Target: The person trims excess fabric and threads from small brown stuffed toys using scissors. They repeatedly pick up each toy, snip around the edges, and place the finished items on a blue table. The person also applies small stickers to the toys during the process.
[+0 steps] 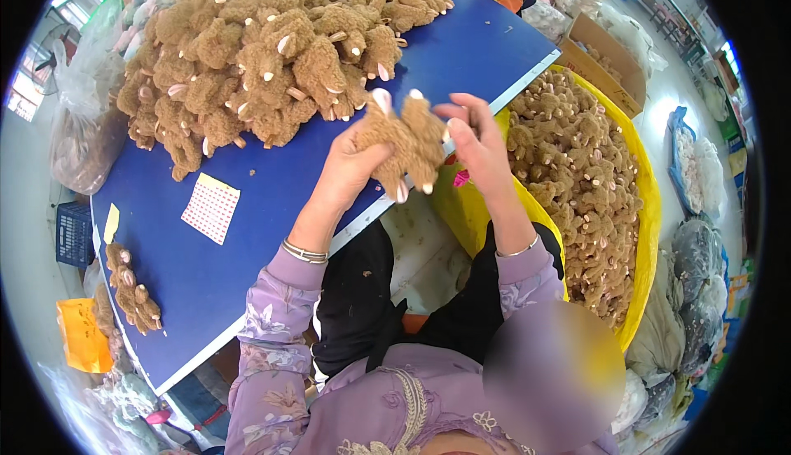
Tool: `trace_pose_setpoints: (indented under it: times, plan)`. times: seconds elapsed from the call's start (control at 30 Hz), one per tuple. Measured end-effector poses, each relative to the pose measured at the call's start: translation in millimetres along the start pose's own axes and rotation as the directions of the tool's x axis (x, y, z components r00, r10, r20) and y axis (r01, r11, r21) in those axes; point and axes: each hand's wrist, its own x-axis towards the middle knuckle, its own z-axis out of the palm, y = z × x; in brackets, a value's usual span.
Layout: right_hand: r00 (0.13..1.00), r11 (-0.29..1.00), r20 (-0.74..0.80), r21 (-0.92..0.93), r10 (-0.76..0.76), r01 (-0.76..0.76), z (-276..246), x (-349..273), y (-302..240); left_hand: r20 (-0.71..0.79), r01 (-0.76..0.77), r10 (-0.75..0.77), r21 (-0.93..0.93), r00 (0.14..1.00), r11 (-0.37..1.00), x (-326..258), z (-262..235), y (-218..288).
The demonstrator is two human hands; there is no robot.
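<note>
Item in hand: one brown, curly soft toy (402, 144) with pale tips, held up at 12 o'clock, just inside the near edge of the blue table (276, 175).
Left hand: my left hand (339, 167) is closed on it, thumb pressed across the plush.
Right hand: my right hand (478, 138), on the toy's 3 o'clock side, is partly open, fingers loosely curled and gripping nothing visible; I cannot tell whether the thumb touches the toy.
Table heap: a large heap of toys (272, 60) at 11 o'clock.
Yellow bag: the bag (651, 233) at 3 o'clock is well filled with similar toys (577, 183).
Set apart: a few toys (132, 290) between 8 and 9 o'clock; a marked sheet (211, 208) lies at 9.
Progress: judged under way, with this piece unfinished. Plenty appears left, since both lots are large; which is done and which is waiting, I cannot establish.
</note>
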Motion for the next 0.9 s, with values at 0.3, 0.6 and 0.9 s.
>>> trace_pose_setpoints:
  times: [0.3, 0.6, 0.9]
  plan:
    - [0.986, 0.99, 0.095, -0.016, 0.14, -0.139, 20.6, -14.6, 5.9, -0.082, -0.022, 0.006, -0.188, 0.997, 0.982, 3.9, 5.7, -7.1]
    - [0.976, 0.989, -0.165, 0.043, 0.144, -0.139, 35.0, -21.4, 10.8, 0.06, -0.065, 0.072, -0.113, 0.996, 0.991, -3.4, 11.3, -9.0]
    - [1.0, 1.0, -0.009, 0.002, -0.026, 0.026, 40.9, -26.0, 11.7, -0.135, -0.056, 0.036, -0.149, 0.99, 0.987, -2.7, 5.8, 0.6]
